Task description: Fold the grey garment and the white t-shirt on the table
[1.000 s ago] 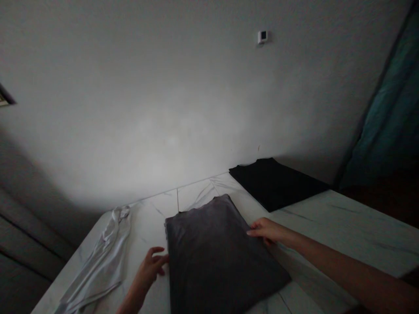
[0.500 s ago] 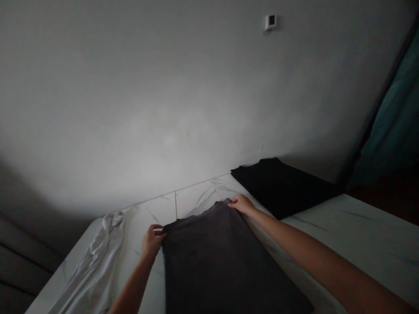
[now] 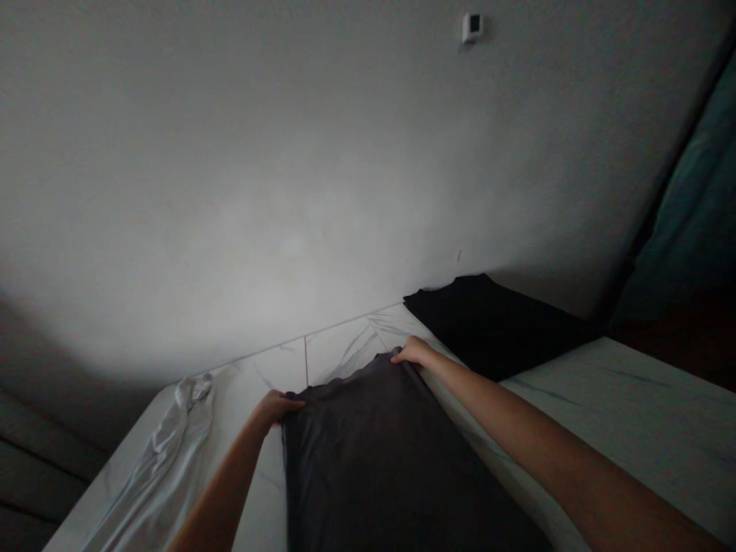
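A dark grey garment [image 3: 368, 452] lies spread over the marbled white table [image 3: 649, 414], its near end cut off by the bottom of the view. At its far left corner my left hand [image 3: 276, 408] pinches the cloth, thumb on top and the other fingers partly hidden beneath. My right hand [image 3: 412, 353] grips the far right corner between thumb and fingers. The far edge between both hands looks slightly wavy. Which kind of garment it is, I cannot make out.
A folded black cloth [image 3: 494, 326] lies on the table at the right, against the grey wall [image 3: 287, 192]. To the left rests a crumpled white garment [image 3: 166, 468]. A small white device [image 3: 472, 27] is mounted on the wall; a teal curtain [image 3: 690, 199] hangs far right.
My left hand has shifted its hold further onto the cloth, its thumb now over the corner. My right hand moved slightly left, and faint creases show in the garment.
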The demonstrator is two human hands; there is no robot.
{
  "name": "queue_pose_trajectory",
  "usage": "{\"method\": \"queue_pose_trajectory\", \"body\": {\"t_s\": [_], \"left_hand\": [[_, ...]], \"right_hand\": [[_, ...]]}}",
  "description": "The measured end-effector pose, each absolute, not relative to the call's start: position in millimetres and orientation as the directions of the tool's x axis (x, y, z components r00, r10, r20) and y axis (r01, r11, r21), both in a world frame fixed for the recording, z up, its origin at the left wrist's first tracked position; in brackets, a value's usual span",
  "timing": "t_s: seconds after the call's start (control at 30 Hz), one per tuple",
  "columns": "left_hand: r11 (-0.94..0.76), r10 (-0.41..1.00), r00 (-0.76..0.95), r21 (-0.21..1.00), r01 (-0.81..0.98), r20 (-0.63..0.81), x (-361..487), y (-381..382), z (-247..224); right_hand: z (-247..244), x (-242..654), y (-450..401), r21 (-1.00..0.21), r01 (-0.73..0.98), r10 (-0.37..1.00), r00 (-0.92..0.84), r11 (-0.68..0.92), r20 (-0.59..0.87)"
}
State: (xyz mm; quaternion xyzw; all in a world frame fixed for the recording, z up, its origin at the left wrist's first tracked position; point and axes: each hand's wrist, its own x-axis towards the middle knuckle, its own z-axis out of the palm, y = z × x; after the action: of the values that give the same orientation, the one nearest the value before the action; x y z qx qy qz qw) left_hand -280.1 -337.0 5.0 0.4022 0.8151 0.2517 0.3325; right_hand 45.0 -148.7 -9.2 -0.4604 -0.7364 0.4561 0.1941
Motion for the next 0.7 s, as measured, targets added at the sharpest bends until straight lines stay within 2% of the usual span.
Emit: {"method": "queue_pose_trajectory", "body": {"t_s": [0.13, 0.2, 0.3, 0.5, 0.7], "left_hand": [[0.487, 0.86, -0.384, 0.769, 0.415, -0.337, -268.4, -344.9, 25.4], [0.433, 0.878, -0.382, 0.821, 0.373, -0.289, -261.2, -352.3, 41.2], [0.35, 0.899, -0.39, 0.866, 0.358, -0.202, -250.1, -360.1, 74.9], [0.096, 0.927, -0.365, 0.888, 0.449, 0.084, -224.2, -355.3, 185.2], [-0.175, 0.882, -0.292, 0.832, 0.526, 0.37, -168.2, -339.5, 301.1]], "right_hand": [[0.8, 43.4, -159.8, -0.814, 0.561, 0.923, -0.373, 0.148, -0.089], [12.3, 47.3, -167.8, -0.854, 0.498, 0.936, -0.35, 0.149, -0.041], [38.6, 60.2, -175.6, -0.94, 0.315, 0.931, -0.366, 0.132, 0.008], [127.0, 101.7, -168.4, -0.976, 0.034, 0.917, -0.351, 0.214, 0.189], [233.1, 159.5, -150.9, -0.896, -0.155, 0.87, -0.218, 0.416, 0.442]]}}
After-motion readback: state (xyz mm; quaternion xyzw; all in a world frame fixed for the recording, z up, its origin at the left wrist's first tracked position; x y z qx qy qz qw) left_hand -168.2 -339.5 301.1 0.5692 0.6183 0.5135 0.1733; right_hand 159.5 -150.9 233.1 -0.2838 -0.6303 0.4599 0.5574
